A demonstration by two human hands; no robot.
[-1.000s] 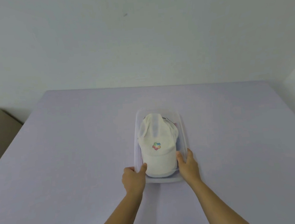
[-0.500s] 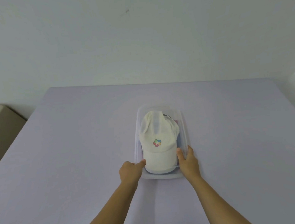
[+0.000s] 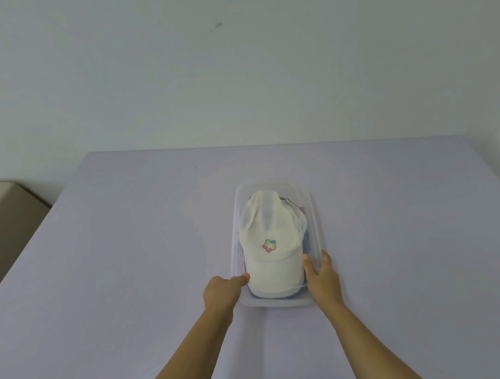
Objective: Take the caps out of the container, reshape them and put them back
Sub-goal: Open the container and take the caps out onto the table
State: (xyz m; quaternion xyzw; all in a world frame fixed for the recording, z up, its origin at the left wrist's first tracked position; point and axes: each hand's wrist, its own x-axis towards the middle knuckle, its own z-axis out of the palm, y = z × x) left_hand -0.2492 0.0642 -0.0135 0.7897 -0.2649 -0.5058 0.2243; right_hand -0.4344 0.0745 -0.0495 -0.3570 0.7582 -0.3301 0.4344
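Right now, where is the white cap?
In the head view, the white cap lies in the clear container on the table, brim between the left hand and right hand.

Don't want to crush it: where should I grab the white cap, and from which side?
Probably the white cap by its brim's two side edges, from the near end: the brim points toward you, and the clear container walls closely flank the soft crown.

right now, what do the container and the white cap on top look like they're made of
Container: clear, slightly frosted plastic by the look; the table shows through its walls. White cap: soft matte fabric, perhaps cotton or polyester; its crown is creased and partly collapsed. Whether the coloured logo is stitched or printed is too small to tell.
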